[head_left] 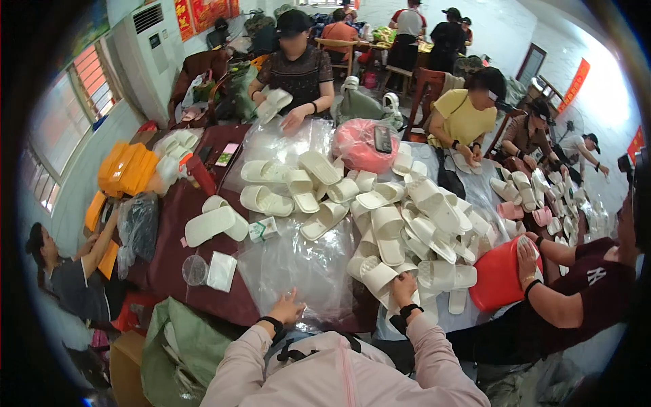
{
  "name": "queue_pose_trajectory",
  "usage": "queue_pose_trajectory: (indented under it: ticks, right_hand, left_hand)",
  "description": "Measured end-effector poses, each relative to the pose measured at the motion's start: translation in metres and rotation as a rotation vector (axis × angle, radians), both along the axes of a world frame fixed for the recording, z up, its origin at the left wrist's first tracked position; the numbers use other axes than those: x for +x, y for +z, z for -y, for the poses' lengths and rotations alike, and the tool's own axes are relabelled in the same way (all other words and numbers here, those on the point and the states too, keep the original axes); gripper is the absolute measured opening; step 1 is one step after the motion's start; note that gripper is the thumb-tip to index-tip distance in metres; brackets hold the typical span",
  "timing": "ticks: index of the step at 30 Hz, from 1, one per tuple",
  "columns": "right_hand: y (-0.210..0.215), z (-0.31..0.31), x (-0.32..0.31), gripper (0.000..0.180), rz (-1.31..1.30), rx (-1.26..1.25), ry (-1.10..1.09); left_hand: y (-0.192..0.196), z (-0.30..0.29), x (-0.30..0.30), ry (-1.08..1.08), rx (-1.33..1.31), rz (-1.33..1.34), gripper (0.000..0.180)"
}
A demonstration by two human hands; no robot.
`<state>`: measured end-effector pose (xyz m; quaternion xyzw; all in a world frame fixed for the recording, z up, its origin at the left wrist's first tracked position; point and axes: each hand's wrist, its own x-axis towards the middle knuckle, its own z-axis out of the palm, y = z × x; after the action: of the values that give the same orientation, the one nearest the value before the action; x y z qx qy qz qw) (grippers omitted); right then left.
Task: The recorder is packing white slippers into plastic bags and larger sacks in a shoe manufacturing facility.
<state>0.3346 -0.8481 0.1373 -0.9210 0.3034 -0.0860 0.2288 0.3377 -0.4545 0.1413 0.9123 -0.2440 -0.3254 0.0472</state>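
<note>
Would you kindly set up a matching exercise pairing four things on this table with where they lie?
Things:
1. left hand
2. right hand
3. red basin
4. pink bag

Places:
A. far side of the table, with a dark phone on top
B. on a cream slipper
C. on the clear plastic bags
D. at the table's right edge, under a co-worker's hand

Pairs: 1-C, 2-B, 3-D, 4-A

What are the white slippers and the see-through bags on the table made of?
The white slippers look like soft moulded foam or rubbery plastic: matte, thick, one piece, with rounded edges. The right hand has a grip on one. The see-through bags look like thin glossy plastic film: they wrinkle, shine, and show the table through. The left hand rests on them.
</note>
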Motion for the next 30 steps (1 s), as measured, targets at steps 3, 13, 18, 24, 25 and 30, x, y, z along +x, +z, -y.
queue_pose_trajectory:
  ticks: [3,13,18,24,25,30]
  right_hand:
    - [0.003,0.001,-0.008,0.019,0.074,0.132,-0.104]
    - [0.03,-0.028,-0.085,0.02,0.157,0.304,-0.125]
    - [0.063,-0.062,-0.111,0.02,0.154,0.599,-0.147]
    - [0.063,-0.113,-0.125,0.025,0.182,0.953,0.038]
    - [0.061,-0.122,-0.124,0.027,0.139,1.081,0.098]
    - [0.051,-0.159,-0.116,0.029,-0.058,1.181,0.421]
  left_hand:
    - [-0.012,-0.013,0.003,-0.186,0.014,0.024,0.054]
    - [0.0,-0.016,0.001,-0.336,-0.001,0.109,0.067]
    - [-0.022,-0.029,0.012,-0.415,-0.042,0.175,0.063]
    - [-0.055,-0.05,0.028,-0.502,-0.234,0.299,0.057]
    - [-0.054,-0.052,0.03,-0.5,-0.225,0.308,0.057]
    - [-0.037,-0.051,0.034,-0.425,-0.477,0.216,0.061]
